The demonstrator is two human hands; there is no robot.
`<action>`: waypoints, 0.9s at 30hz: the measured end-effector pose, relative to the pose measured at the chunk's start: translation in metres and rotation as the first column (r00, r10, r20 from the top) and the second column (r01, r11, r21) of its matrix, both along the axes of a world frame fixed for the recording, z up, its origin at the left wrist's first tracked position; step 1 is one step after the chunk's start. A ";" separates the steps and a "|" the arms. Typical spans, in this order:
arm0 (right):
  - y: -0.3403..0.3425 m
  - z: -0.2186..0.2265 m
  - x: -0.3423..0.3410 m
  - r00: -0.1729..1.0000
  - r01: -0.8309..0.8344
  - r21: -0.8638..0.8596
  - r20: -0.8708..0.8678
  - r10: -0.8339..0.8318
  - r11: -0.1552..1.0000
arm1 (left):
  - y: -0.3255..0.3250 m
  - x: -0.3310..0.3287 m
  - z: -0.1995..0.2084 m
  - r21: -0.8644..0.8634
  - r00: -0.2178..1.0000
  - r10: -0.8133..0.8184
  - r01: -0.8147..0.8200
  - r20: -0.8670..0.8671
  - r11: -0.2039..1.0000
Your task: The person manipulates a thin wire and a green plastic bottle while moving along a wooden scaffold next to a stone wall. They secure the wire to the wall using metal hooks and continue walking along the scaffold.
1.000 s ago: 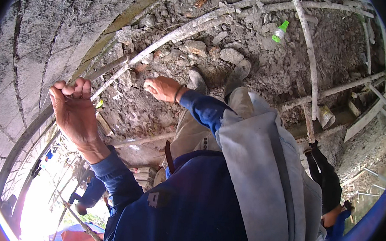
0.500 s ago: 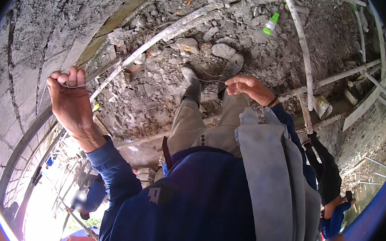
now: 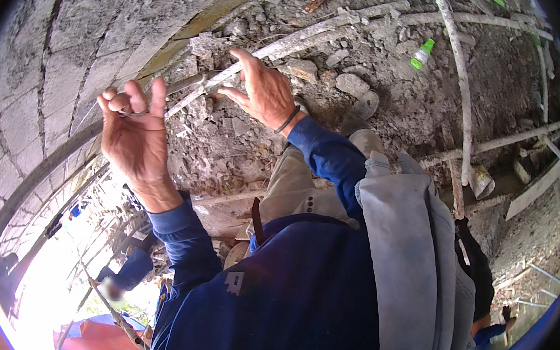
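Note:
At the left, my left hand [image 3: 135, 140] is raised palm-up beside the block wall, its thumb and index finger pinched together. A thin pale string or wire [image 3: 88, 118] shows faintly by those fingertips; most of it is lost against the wall. My right hand [image 3: 268, 95], wearing a dark wristband [image 3: 287, 119], is stretched across toward the left hand, above the rubble. Its thumb and index finger are apart, with nothing visible between them. The two hands do not touch.
Wooden poles [image 3: 457, 77] cross the rubble ground [image 3: 381, 58]. A rough block wall [image 3: 66, 46] rises at left, a curved pole [image 3: 36, 185] before it. A green bottle [image 3: 422, 54] lies ahead. A grey cloth [image 3: 402, 250] hangs over me. Other people work at lower left and lower right.
My right hand has moved left, close to my left hand, and its fingers have opened. The string that stretched near it is no longer visible there. The view has shifted left.

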State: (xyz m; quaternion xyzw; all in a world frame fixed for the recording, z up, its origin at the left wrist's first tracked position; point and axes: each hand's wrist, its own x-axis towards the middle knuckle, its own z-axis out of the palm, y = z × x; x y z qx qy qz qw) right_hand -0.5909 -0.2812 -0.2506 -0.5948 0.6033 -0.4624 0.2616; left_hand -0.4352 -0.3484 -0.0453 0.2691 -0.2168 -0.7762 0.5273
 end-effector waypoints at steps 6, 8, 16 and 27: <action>-0.030 0.041 0.008 0.918 -0.267 -0.265 0.222 0.328 0.927 | 0.007 0.007 -0.003 0.044 1.000 0.019 -0.017 -0.024 0.999; -0.032 0.045 -0.003 0.913 -0.288 -0.180 0.245 0.326 0.941 | 0.008 0.006 -0.004 0.049 1.000 0.011 -0.010 -0.029 0.999; -0.003 0.057 -0.141 0.865 -0.377 -0.129 0.305 0.398 0.917 | -0.003 -0.003 -0.020 0.041 0.986 0.048 -0.055 0.159 0.998; 0.268 0.108 -0.403 0.773 0.310 0.214 -0.624 -0.114 0.926 | -0.018 -0.020 -0.091 0.050 0.707 0.031 -0.093 0.706 0.994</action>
